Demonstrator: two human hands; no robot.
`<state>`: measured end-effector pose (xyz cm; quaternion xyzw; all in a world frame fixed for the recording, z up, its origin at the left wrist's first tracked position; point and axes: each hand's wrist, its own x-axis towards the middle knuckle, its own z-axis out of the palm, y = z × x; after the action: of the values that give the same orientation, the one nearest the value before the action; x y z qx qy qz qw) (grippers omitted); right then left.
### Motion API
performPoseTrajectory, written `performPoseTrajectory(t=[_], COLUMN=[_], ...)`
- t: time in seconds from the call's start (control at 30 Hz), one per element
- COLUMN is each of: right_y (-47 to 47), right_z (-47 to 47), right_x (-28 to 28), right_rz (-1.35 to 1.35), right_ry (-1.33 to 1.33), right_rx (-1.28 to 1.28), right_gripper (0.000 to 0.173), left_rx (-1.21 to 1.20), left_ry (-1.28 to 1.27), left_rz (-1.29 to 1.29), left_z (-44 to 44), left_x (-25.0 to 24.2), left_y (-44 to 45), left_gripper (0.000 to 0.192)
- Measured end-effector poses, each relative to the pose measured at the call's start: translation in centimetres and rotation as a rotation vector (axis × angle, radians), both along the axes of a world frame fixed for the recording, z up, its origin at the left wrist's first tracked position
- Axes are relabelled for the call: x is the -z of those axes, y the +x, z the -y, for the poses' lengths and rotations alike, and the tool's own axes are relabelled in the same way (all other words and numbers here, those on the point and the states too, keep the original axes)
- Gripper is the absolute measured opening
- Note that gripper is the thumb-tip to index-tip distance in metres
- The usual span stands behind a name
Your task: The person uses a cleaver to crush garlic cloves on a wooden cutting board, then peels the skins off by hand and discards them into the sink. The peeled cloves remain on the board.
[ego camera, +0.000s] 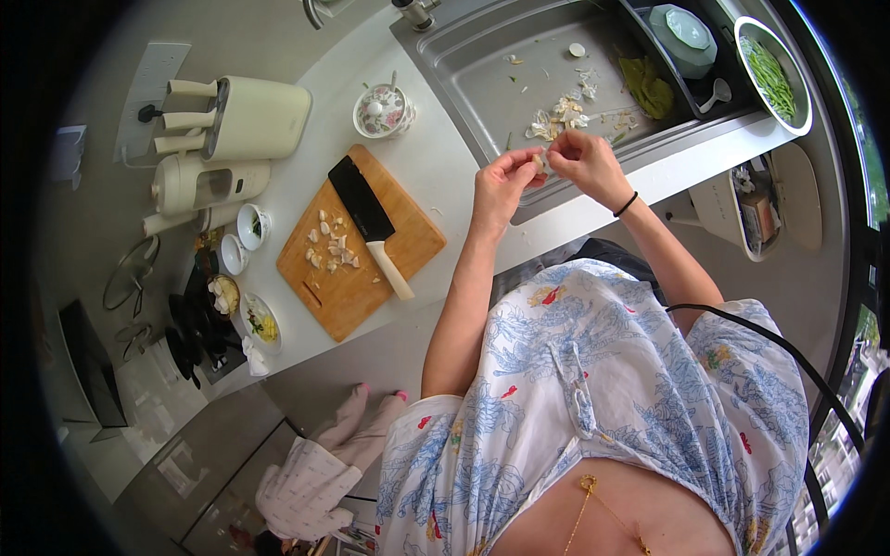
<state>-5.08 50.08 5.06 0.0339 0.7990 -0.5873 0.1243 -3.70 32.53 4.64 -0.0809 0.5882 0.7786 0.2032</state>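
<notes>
Over the sink's near edge, my left hand [502,186] pinches a garlic clove [538,163] between thumb and fingers. Close against it, my right hand [591,165] has thumb and forefinger pinched on a bit of pale garlic skin at the clove. Beneath and beyond them, loose garlic peels [567,115] lie in the stainless-steel sink [480,76]. To the left, a wooden cutting board [410,260] holds several garlic cloves [337,250], some seemingly crushed. A black-bladed cleaver [363,201] with a cream handle rests across the board.
A lidded floral jar [382,111], knife block [261,118] and small bowls [254,226] stand on the counter. At right are a bowl of green vegetables [768,76], stacked dishes [685,42] and an open bin [723,201]. Another person [313,479] is at lower left.
</notes>
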Motion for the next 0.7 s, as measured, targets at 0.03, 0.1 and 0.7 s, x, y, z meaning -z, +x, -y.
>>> performPoseTrajectory(t=[0.03,0.1,0.7], right_y=[-0.1,-0.4,-1.0], right_z=[-0.1,-0.4,-0.4], right_x=[0.2,0.6,-0.6], right_rz=[0.034,0.006,0.021], right_ry=[-0.016,0.216,0.030], right_rx=[0.030,0.007,-0.174], right_gripper=[0.024,0.023,0.023], left_rx=[-0.018,-0.035,-0.047], left_ry=[0.029,0.042,-0.245], left_rz=[0.013,0.018,-0.180], left_z=[0.0,0.2,-0.5], left_x=[0.1,0.3,0.2], left_y=[0.0,0.1,0.4], left_gripper=[0.023,0.023,0.015])
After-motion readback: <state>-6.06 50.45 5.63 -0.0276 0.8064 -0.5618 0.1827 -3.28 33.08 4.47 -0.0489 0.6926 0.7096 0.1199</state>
